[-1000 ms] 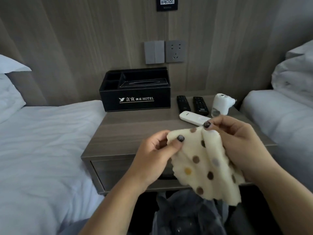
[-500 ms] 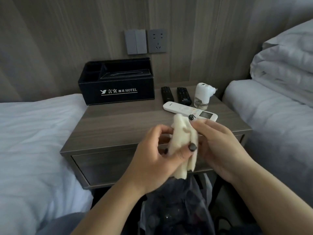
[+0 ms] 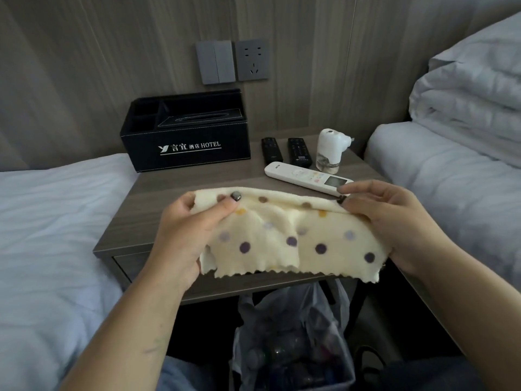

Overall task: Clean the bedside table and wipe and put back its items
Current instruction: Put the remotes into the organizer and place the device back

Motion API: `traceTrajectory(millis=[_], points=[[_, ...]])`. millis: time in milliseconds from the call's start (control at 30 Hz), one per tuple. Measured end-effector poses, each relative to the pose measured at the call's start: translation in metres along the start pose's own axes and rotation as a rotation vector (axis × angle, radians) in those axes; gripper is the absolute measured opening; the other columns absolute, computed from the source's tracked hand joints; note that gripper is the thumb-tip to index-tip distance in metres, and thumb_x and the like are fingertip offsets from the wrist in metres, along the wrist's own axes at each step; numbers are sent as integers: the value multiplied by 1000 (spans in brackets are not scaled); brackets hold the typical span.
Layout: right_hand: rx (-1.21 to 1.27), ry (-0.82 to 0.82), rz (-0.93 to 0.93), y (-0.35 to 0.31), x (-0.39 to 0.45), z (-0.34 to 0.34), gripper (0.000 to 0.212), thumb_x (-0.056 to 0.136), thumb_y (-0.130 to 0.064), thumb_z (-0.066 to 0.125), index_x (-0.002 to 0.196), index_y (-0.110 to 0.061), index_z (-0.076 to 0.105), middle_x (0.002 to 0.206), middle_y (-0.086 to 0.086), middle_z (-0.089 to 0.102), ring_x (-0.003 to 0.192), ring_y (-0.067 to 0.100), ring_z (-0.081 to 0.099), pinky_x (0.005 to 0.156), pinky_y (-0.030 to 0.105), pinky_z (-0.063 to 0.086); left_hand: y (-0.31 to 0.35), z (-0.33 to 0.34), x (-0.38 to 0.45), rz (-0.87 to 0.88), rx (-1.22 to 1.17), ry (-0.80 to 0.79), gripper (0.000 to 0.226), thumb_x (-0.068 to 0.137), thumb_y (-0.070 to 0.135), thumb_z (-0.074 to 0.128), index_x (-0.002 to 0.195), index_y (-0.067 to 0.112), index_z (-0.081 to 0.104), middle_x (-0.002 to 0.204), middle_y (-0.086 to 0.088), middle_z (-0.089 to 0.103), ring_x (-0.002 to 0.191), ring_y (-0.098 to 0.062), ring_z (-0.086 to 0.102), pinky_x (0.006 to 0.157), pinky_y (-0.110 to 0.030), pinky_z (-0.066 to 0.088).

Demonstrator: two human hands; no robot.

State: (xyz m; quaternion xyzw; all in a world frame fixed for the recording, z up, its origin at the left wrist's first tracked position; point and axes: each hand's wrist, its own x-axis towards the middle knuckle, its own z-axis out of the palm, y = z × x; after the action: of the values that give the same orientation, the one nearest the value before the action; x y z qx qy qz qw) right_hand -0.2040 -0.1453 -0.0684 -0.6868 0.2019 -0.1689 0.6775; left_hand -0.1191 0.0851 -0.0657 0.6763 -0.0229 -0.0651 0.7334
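Note:
A cream cloth with coloured dots (image 3: 284,238) is stretched wide above the front edge of the wooden bedside table (image 3: 180,198). My left hand (image 3: 194,230) pinches its left top corner and my right hand (image 3: 394,218) pinches its right top corner. On the table stand a black hotel tissue box (image 3: 189,136), two black remotes (image 3: 271,149) (image 3: 299,151), a white remote (image 3: 307,175) and a white plug-in vaporiser (image 3: 331,150).
White beds flank the table, one at the left (image 3: 56,235) and one at the right (image 3: 451,176) with a folded duvet. A bin lined with a plastic bag (image 3: 293,342) sits below the table front. A wall switch and socket (image 3: 232,62) are behind.
The cloth, bunched narrow between both hands half a second ago, is now pulled out wide and flat. My hands have moved apart. The view has shifted slightly.

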Motion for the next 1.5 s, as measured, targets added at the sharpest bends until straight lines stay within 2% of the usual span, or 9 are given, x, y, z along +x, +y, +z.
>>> traceTrajectory(millis=[233,400,533,667,767,867,1000,1267,1500], points=[[-575,229,-373,11,1,-8,21,74,-25,80,92,-23,68,88,-10,68,81,5,62,72,13,43,5,5,-9,-40,-102,-109,47,66,22,76,108,7,65,91,-4,77,78,-18,73,58,-31,56],[-577,-147,-909,14,-39,37,33,71,-34,80,95,-18,65,97,-8,58,92,5,56,79,15,45,1,23,-22,-84,-85,-185,41,76,24,72,109,1,62,77,-4,74,64,-15,69,54,-29,55],[-644,-168,-807,26,-44,54,60,63,-47,80,113,-21,57,113,-12,43,93,6,52,73,30,53,1,20,-23,-175,-274,-313,39,74,23,66,107,2,65,89,-14,73,74,-21,70,60,-32,60],[-590,-51,-860,26,-30,50,30,80,-18,76,108,-14,66,111,-10,60,92,6,61,73,33,55,2,13,-20,-69,-263,-428,41,76,5,63,117,5,62,104,-12,73,86,-20,72,70,-26,60],[-444,-83,-737,22,-24,44,9,87,-15,69,86,-9,75,94,-6,68,84,8,64,72,28,53,1,12,-21,15,22,-335,25,88,2,61,108,14,67,95,-4,76,86,-17,73,70,-28,59],[-256,66,-487,21,-16,33,34,84,-28,62,70,2,64,78,12,62,71,20,58,69,38,47,4,8,-18,124,293,-126,18,89,7,63,93,22,73,81,5,76,75,-9,73,63,-25,54],[-66,245,-409,13,-24,32,37,85,-22,60,73,11,52,64,24,45,59,21,38,57,38,34,5,10,-17,35,145,-24,3,81,16,72,83,19,74,80,-4,76,70,-19,70,67,-34,53],[-371,22,-652,19,-58,65,10,88,-21,65,92,-18,73,75,-6,64,68,11,63,56,23,51,3,22,-27,-155,-84,-302,24,95,22,54,92,8,73,90,-10,74,73,-18,68,63,-30,57],[-252,-316,-578,22,-50,51,52,86,0,46,127,-30,56,107,-11,69,101,11,67,82,30,56,1,8,-19,14,-50,-580,51,76,28,76,121,9,64,117,-15,69,108,-26,66,93,-36,51]])
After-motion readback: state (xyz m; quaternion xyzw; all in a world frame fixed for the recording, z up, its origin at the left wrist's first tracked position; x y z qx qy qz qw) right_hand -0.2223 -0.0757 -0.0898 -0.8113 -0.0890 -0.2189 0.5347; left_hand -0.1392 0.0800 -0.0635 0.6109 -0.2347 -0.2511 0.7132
